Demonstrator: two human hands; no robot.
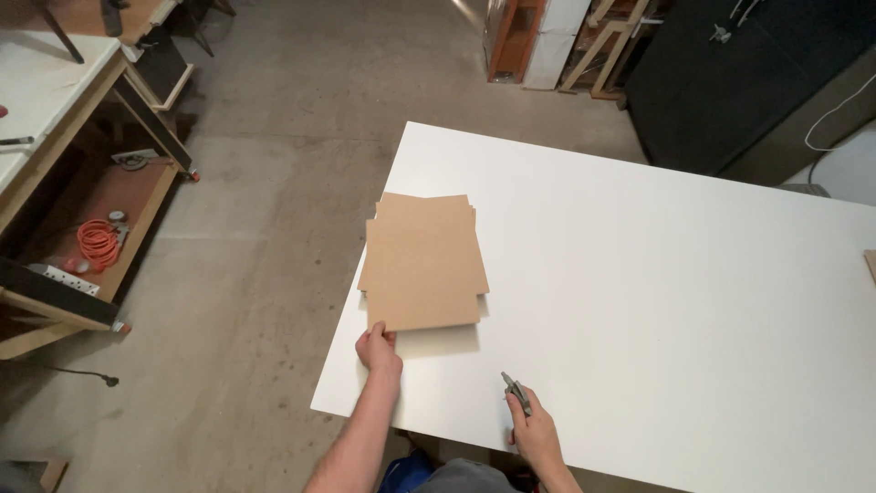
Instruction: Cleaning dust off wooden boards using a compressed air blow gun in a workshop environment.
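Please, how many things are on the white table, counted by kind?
Stacks of brown boards, near corner gripped by the left hand: 1
Small grey tools, in the right hand: 1
Brown pieces at the white table right edge: 1
Total: 3

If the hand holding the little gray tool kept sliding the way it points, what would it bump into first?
Probably the stack of brown boards. The right hand and its gray tool point up-left across the bare white table.

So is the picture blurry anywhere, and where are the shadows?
In the head view, the white table is bright and evenly lit, without harsh glare; the stacked brown boards cast a soft shadow toward the near edge; the left hand and right hand look sharp; the far right corner is dark.
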